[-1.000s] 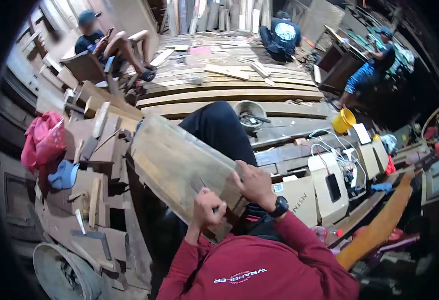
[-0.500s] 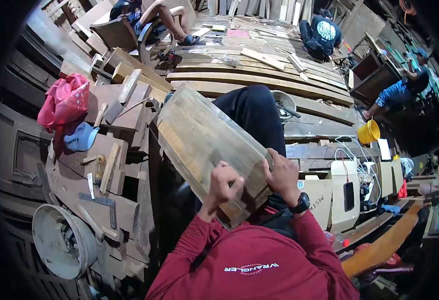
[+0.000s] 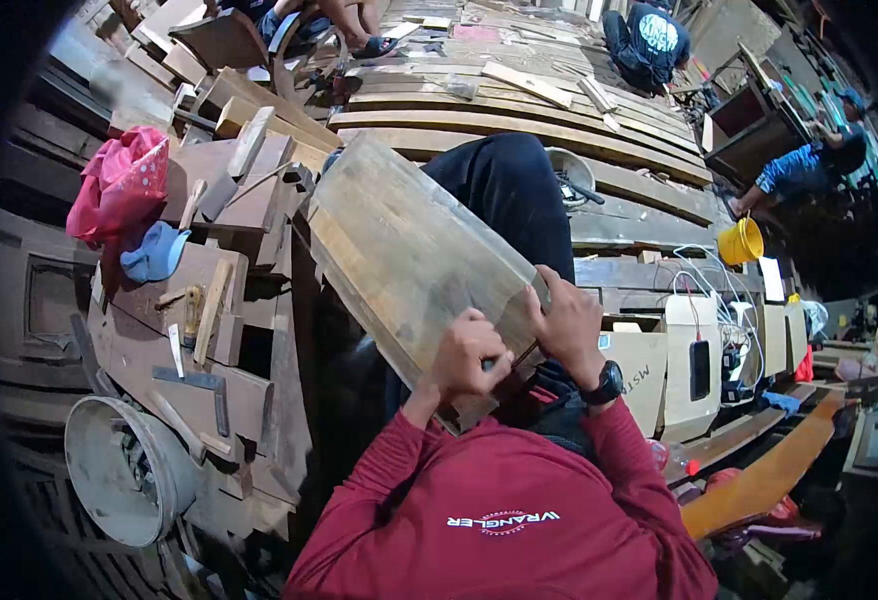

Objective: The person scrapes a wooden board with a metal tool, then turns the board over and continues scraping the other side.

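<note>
A flat wooden panel [image 3: 409, 255], worn and greyish along its upper right, rests slanted across my lap. My left hand [image 3: 469, 358] is curled in a fist on the near part of the panel; whatever it holds, if anything, is hidden by the fingers. My right hand [image 3: 567, 325], with a black watch [image 3: 607, 383] at its wrist, grips the panel's right edge near its close corner. The thumb lies over the top face and the fingers wrap along the side.
To my left, a wooden bench [image 3: 159, 330] carries a metal square [image 3: 214, 390], a pink bag [image 3: 124, 185] and wood pieces. A white bucket [image 3: 129, 470] stands beside it. At right are a cardboard box [image 3: 639, 370] and a phone [image 3: 699, 370]. Other people sit farther off.
My left hand has slid right and nearer to me over the panel, toward my right hand. My right hand keeps its grip on the edge. The view has tilted slightly downward.
</note>
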A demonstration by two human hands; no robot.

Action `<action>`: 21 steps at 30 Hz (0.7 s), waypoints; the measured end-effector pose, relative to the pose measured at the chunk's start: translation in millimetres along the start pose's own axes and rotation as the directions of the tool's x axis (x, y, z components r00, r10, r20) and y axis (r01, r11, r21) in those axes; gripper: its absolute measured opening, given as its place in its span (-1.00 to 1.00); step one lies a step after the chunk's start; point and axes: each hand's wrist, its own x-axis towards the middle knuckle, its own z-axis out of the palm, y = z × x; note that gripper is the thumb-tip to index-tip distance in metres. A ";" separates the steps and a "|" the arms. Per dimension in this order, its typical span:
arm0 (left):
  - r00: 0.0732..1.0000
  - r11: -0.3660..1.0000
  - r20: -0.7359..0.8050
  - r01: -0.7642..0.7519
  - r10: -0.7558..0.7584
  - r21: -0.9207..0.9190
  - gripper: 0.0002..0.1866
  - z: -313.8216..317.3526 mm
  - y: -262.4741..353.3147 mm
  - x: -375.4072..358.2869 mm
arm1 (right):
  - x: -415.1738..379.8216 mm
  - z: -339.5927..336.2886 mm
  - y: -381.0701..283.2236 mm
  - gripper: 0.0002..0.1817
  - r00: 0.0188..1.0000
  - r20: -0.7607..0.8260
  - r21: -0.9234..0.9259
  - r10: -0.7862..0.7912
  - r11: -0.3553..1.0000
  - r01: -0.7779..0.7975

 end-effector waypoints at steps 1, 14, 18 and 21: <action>0.998 0.995 -0.054 0.048 -0.044 0.087 -0.72 -3.0 -19.6 -1.8 | -0.1 0.0 0.3 -0.62 1.000 0.005 -0.001 0.006 1.000 -0.006; 0.984 0.993 -0.144 0.096 -0.105 -0.069 -0.63 -17.0 -4.7 8.6 | 3.0 -0.5 1.7 -0.61 1.000 -0.023 -0.006 0.001 1.000 -0.001; 0.999 0.983 -0.035 0.002 -0.009 -0.184 -0.67 -0.9 20.9 2.6 | 0.0 -0.9 -0.1 -0.61 1.000 0.018 -0.008 0.022 1.000 -0.022; 0.985 0.996 -0.153 0.084 -0.080 0.017 -0.65 -3.7 -11.8 1.9 | 0.0 -0.5 -0.3 -0.61 1.000 -0.011 0.002 0.012 1.000 -0.012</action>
